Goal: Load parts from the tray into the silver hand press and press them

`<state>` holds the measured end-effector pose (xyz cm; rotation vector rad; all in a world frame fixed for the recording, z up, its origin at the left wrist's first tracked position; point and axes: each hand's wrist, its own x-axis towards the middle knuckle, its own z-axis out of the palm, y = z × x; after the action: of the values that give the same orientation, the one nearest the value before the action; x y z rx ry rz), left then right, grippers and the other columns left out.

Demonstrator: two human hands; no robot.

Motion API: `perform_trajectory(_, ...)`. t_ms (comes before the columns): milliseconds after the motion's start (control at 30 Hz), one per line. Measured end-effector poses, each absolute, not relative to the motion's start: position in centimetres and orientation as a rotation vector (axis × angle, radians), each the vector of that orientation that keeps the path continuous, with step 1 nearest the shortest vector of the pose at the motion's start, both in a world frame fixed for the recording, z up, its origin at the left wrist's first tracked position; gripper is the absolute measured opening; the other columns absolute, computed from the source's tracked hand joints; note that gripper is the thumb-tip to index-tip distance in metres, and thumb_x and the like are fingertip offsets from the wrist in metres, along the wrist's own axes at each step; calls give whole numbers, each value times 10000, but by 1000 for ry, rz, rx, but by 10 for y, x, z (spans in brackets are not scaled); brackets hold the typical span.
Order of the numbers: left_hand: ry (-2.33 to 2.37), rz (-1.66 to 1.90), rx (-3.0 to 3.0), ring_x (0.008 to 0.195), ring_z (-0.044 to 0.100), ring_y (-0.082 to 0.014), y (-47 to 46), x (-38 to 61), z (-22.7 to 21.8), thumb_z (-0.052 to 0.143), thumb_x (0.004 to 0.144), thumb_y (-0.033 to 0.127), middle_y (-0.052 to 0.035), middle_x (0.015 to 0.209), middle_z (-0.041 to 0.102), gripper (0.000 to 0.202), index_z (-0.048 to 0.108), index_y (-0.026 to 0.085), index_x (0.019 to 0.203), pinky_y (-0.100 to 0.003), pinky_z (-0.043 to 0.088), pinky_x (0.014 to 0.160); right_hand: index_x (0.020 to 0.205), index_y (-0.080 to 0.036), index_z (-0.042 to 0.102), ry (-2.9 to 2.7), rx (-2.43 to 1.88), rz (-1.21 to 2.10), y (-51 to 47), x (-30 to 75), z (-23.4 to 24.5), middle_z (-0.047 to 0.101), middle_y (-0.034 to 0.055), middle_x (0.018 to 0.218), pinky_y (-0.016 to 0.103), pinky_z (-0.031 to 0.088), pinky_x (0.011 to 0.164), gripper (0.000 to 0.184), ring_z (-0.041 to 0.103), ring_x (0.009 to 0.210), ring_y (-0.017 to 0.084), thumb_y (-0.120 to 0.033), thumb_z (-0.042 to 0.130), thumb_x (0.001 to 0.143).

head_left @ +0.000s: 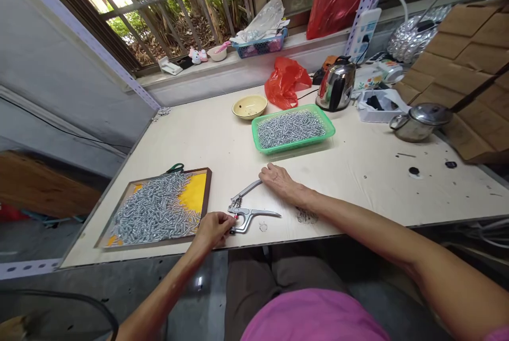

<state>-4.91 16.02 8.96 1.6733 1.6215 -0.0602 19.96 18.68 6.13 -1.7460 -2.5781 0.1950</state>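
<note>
Left hand (212, 228) pinches the pliers' (248, 208) head at the table (358, 171) edge — handles splayed rightward; right hand (278, 181) rests flat, open, touching the upper handle.

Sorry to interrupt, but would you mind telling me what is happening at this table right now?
A seated person is working at a pale table with hand pliers lying near its front edge. The left hand pinches at the pliers' head, while the right hand rests on the upper handle. To the left sits a brown tray with a yellow base, heaped with small silvery metal parts. A green basket further back holds more of them.
</note>
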Motion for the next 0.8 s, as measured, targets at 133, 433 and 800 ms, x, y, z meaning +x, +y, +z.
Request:
perform_trajectory(133,1586,-84,1558,442,514,-125,160,-51,86,530,678,526,10,496,540,380,580,151,640,-223,380,484,994,-127,620,-2576,-1747,202,187,200,60,589,123,1004,308,386,691,302,478,992,244,-45,342,909)
perform_trajectory(433,1588,-29,1483,459,504,-116,158,-53,80,566,658,533,26,490,505,372,528,166,611,-216,403,479,1024,-91,611,-2498,-1701,314,173,201,68,568,150,1064,366,425,863,356,481,1047,260,-421,549,904)
perform_trajectory(800,1664,-1,1386,482,532,-122,157,-52,78,616,680,458,43,505,494,316,576,145,687,-239,480,516,1313,-65,471,-2455,-1684,425,140,200,75,503,198,1234,604,189,1087,910,429,1184,327,-660,698,663)
